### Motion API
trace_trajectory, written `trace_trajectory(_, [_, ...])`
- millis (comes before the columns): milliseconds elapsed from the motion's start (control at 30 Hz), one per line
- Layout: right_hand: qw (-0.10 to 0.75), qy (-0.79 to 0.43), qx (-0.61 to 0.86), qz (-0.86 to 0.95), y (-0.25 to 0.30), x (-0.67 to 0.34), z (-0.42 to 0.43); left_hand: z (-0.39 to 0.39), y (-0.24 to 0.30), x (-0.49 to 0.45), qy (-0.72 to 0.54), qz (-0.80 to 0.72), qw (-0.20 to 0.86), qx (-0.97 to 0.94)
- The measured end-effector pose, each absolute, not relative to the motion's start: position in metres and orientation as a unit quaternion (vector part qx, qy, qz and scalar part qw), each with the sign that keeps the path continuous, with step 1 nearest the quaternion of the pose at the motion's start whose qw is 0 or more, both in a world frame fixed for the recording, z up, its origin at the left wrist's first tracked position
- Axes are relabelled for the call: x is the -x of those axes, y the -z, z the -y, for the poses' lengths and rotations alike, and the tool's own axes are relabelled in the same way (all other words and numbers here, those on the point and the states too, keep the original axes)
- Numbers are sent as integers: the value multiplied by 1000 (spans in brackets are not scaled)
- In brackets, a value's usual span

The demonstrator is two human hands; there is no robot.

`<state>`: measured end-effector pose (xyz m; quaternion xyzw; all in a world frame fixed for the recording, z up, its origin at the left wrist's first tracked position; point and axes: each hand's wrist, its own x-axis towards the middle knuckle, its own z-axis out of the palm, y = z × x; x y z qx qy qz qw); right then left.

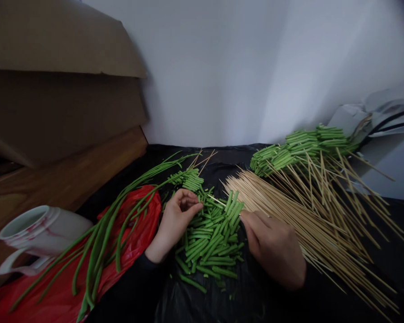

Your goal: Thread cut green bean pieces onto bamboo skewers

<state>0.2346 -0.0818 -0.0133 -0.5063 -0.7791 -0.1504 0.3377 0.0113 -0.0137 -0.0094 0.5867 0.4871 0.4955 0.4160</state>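
Note:
In my right hand (272,244), closed at the fingertips, is a thin bamboo skewer (217,199) with several short green bean pieces (234,208) threaded side by side on it. The skewer's pale tip points left, towards my other hand. My left hand (177,220) is curled, thumb and fingertips close together; whatever may be between them is too small to make out. Beneath and between both hands lies a loose heap of cut green bean pieces (208,251) on black plastic sheeting (185,303). Just beyond my left hand rest finished bean skewers (191,179).
Long uncut beans (103,237) lie over a red plastic bag (138,202) at left, beside a white mug (50,229). Bare skewers (276,211) spread out at right, with stacked bean skewers (301,146) behind. A cardboard box (63,107) stands back left, against a pale wall (215,72).

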Motion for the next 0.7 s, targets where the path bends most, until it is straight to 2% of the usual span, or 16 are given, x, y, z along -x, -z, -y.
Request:
trace_trajectory(133, [343, 133, 495, 787, 13, -232, 85, 14, 6, -11, -509, -446, 567, -470])
trace_trajectory(267, [338, 120, 494, 792, 14, -230, 87, 15, 5, -10, -503, -431, 641, -388])
trace_trajectory(700, [337, 131, 488, 795, 14, -228, 88, 17, 1, -12, -496, -422, 673, -350])
